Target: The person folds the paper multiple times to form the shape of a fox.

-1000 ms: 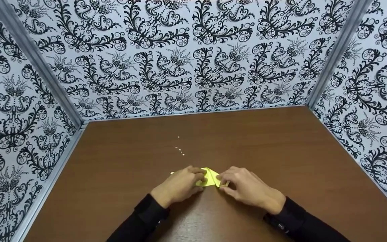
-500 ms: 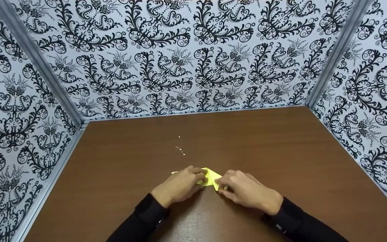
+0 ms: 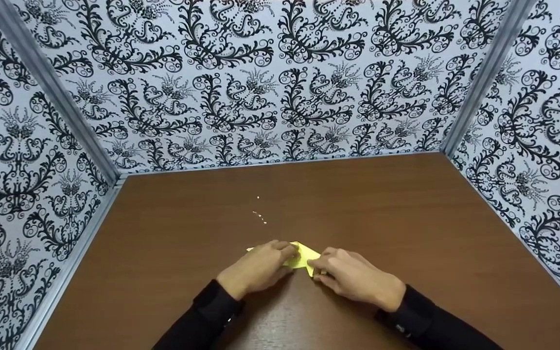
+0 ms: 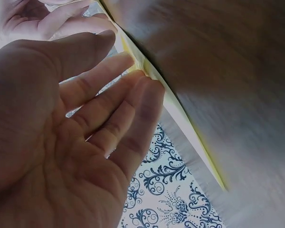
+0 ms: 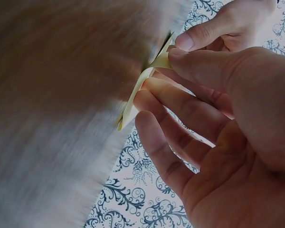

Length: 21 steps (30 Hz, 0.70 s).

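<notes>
A folded piece of yellow paper (image 3: 304, 254) lies on the brown table between the two hands in the head view. My left hand (image 3: 259, 270) rests on its left part, and in the left wrist view its fairly straight fingertips press along the paper (image 4: 185, 118). My right hand (image 3: 358, 278) is at the right end. In the right wrist view its thumb and index finger pinch a raised flap of the paper (image 5: 160, 61), while the other fingertips touch the paper's edge. Part of the paper is hidden under both hands.
Small white specks (image 3: 260, 217) lie on the wood-look table (image 3: 358, 204) beyond the left hand. Patterned black-and-white panels (image 3: 280, 87) with grey metal frame posts (image 3: 479, 78) enclose the back and sides.
The right hand has shifted slightly left, bringing the pinched flap toward the middle of the paper. The crease seen between the hands is now covered. The left hand stays nearly still.
</notes>
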Motion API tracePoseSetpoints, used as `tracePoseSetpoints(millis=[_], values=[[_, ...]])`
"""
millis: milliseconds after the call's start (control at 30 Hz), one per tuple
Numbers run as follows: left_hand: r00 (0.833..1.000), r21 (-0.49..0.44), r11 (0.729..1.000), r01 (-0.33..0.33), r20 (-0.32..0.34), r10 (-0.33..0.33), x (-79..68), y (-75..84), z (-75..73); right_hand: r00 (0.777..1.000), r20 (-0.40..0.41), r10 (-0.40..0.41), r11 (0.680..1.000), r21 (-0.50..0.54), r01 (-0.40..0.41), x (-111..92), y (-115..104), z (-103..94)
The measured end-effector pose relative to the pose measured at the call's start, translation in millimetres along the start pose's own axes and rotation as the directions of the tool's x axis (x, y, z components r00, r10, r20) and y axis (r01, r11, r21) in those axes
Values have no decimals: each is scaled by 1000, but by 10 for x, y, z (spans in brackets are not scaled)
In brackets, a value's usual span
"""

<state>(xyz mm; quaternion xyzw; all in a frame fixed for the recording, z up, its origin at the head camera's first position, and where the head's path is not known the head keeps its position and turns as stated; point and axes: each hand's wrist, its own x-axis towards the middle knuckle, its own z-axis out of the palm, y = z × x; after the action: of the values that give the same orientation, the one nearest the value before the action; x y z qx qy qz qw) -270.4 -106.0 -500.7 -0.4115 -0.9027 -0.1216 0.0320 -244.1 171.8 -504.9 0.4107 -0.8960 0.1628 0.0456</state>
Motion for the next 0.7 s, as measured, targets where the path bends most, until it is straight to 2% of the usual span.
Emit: tracePoseSetpoints(millis=[167,367,433,700], values=[[1000,10,1000,-24,-8,24,-2,-27,4,1000,18,3,1000,6,-3,-4,-1,-15],[997,122,992,9,78,-18,-14,5,5,1000,26,4,1000,16,-4,-9,1,-19],[995,134,991,18,93,-31,-18,18,8,1000,24,4,1000,9,-4,-7,1,-16],[996,154,988,-7,90,-6,-18,32,21,1000,13,-14,1000,-11,14,1,-24,-14]])
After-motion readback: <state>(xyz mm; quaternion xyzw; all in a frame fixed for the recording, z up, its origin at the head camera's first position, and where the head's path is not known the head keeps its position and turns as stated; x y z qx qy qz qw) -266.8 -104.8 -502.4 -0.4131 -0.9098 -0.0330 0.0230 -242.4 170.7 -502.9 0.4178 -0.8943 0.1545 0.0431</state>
